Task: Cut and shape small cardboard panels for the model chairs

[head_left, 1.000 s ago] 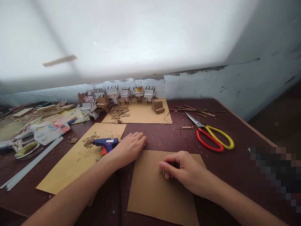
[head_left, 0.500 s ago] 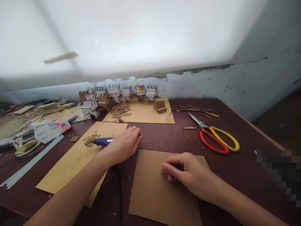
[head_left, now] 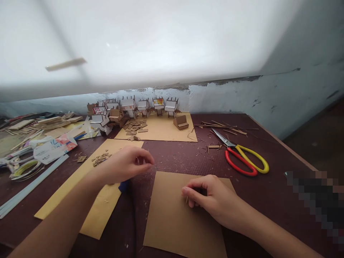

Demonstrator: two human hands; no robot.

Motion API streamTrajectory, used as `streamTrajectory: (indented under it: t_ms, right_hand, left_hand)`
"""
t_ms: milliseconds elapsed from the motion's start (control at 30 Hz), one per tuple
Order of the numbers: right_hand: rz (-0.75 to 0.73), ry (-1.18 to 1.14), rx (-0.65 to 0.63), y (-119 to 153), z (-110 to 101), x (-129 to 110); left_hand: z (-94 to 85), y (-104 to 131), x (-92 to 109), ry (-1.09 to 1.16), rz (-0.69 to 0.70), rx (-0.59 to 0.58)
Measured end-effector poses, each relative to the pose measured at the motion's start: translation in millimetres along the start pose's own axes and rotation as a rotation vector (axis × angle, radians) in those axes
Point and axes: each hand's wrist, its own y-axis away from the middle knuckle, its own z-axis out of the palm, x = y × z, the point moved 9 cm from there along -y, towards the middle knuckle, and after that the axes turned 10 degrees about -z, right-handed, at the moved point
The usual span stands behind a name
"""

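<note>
My right hand [head_left: 208,195] pinches a thin, short sliver of wood or card [head_left: 187,200], held just over a square brown cardboard sheet [head_left: 172,215]. My left hand [head_left: 129,163] hovers left of that sheet, its thumb and forefinger apart with nothing visible between them. Beneath its wrist lies a glue gun, mostly covered; only a blue part of its handle [head_left: 123,186] shows. The gun rests by the edge of a long yellow-tan card strip [head_left: 104,200]. Small cardboard bits [head_left: 100,159] are heaped on that strip beyond my left wrist.
Red-and-yellow-handled scissors [head_left: 242,157] lie at right, near thin offcuts [head_left: 217,125]. Small cardboard models [head_left: 143,105] line the wall behind a yellow-tan sheet [head_left: 161,130]. Pale glue sticks [head_left: 34,186], tape rolls [head_left: 25,170] and wood scraps [head_left: 51,123] crowd the left.
My left hand has turned and its fingers have parted, shifting slightly left and covering the front of the glue gun. My right hand keeps its pinch; the view has shifted slightly.
</note>
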Motion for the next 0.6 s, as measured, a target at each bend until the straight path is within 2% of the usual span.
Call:
streamTrajectory:
  t_ms: [33,67,133,300,600]
  right_hand:
    - [-0.001,0.006,0.000,0.1,-0.1,-0.1]
    - [-0.001,0.011,0.001,0.2,-0.2,-0.2]
    - [0.000,0.019,0.002,0.2,-0.4,-0.1]
    - [-0.001,0.001,-0.008,-0.7,0.6,-0.4]
    - [0.011,0.009,-0.006,-0.8,-0.3,0.3]
  left_hand:
    - [0.0,-7.5,2.7,-0.110,0.013,0.103]
    - [5.0,-13.7,7.5,-0.215,0.050,0.148]
    - [15.5,-24.1,12.1,-0.280,0.086,0.173]
    - [34.6,-38.1,19.6,-0.363,0.176,0.135]
    - [48.6,-43.0,25.1,-0.532,0.277,0.099]
